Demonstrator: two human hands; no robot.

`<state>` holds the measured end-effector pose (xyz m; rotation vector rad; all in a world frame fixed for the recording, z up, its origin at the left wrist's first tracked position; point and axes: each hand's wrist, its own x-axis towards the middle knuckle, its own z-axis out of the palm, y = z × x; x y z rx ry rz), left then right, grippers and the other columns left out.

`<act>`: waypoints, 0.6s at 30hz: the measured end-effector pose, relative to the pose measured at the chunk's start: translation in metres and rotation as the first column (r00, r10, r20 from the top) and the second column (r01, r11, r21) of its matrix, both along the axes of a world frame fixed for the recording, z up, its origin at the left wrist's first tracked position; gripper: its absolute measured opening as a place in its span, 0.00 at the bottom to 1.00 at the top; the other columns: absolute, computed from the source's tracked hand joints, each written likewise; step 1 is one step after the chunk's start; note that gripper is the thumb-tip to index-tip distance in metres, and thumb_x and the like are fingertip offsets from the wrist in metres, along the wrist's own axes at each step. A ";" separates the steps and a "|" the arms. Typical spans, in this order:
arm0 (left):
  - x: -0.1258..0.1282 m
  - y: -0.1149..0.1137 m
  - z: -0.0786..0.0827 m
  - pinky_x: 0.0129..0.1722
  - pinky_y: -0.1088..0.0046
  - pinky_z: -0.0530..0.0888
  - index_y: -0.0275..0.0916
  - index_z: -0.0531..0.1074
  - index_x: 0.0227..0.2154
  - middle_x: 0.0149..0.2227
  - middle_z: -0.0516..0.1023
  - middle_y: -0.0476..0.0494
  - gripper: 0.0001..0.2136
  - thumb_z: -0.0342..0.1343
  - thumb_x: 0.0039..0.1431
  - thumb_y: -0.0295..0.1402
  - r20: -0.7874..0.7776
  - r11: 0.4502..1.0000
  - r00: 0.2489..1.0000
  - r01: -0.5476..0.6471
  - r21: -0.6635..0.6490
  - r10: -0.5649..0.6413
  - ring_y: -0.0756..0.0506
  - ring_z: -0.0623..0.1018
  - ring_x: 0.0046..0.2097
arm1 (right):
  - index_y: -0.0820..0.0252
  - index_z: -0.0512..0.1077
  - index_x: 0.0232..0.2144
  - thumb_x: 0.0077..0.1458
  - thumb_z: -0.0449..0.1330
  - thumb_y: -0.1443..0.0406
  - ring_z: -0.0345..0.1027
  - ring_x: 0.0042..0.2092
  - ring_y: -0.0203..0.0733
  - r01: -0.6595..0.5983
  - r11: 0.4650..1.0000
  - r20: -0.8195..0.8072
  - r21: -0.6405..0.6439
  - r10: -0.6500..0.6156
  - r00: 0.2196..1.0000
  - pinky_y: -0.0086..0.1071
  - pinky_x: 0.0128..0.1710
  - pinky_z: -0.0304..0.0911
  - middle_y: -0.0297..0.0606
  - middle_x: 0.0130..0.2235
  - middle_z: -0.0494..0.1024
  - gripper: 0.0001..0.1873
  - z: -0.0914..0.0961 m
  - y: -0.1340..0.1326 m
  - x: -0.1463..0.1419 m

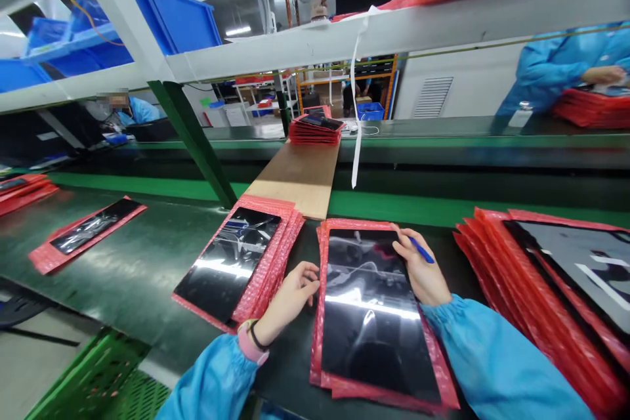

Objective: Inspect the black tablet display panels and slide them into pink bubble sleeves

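In front of me lies a black glass screen panel (374, 341) on red bubble-wrap bags (317, 357). My left hand (295, 292) is beside the panel's left edge, its fingers loosely bent and apart, with nothing seen in them. A blue pen (422, 251) is held in my right hand (422, 272), whose fingertips reach the panel's upper right corner. Whether those fingertips also pinch the bag, I cannot tell. To the left, another black screen panel (229, 262) rests on a stack of red bags (273, 275). The panel's glass reflects ceiling lights.
At right rises a tall stack of red bags (522, 302) with panels. A wooden board (300, 177) leads to another red stack (315, 131). A green post (191, 144) and an overhead beam (295, 42) stand ahead. Co-workers in blue sleeves (551, 65) sit across; a green crate (93, 374) is lower left.
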<state>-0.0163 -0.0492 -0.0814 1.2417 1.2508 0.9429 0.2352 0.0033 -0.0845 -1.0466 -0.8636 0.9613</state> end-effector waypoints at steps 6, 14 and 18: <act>0.005 0.006 -0.003 0.22 0.75 0.65 0.37 0.67 0.33 0.28 0.68 0.53 0.14 0.62 0.48 0.39 -0.006 0.997 0.998 0.058 -0.052 -0.059 0.54 0.69 0.22 | 0.54 0.67 0.41 0.48 0.64 0.63 0.57 0.62 0.43 0.116 0.971 0.174 0.210 -0.154 0.973 0.44 0.62 0.46 0.39 0.54 0.72 0.16 -0.001 0.000 0.026; 0.010 0.019 0.010 0.25 0.74 0.69 0.36 0.66 0.27 0.22 0.67 0.54 0.18 0.66 0.40 0.42 0.036 0.952 0.990 0.142 -0.269 -0.138 0.52 0.70 0.25 | 0.63 0.69 0.46 0.59 0.58 0.62 0.70 0.46 0.43 0.074 0.997 0.286 -0.031 -0.062 0.956 0.44 0.45 0.67 0.41 0.47 0.73 0.14 -0.054 0.011 0.086; 0.013 0.025 0.019 0.23 0.75 0.66 0.35 0.66 0.24 0.20 0.67 0.54 0.17 0.68 0.37 0.39 0.056 0.921 0.987 0.162 -0.353 -0.152 0.52 0.68 0.23 | 0.63 0.69 0.45 0.59 0.58 0.62 0.71 0.44 0.42 -0.016 0.994 0.294 -0.111 0.048 0.955 0.42 0.43 0.68 0.40 0.46 0.74 0.14 -0.055 0.020 0.089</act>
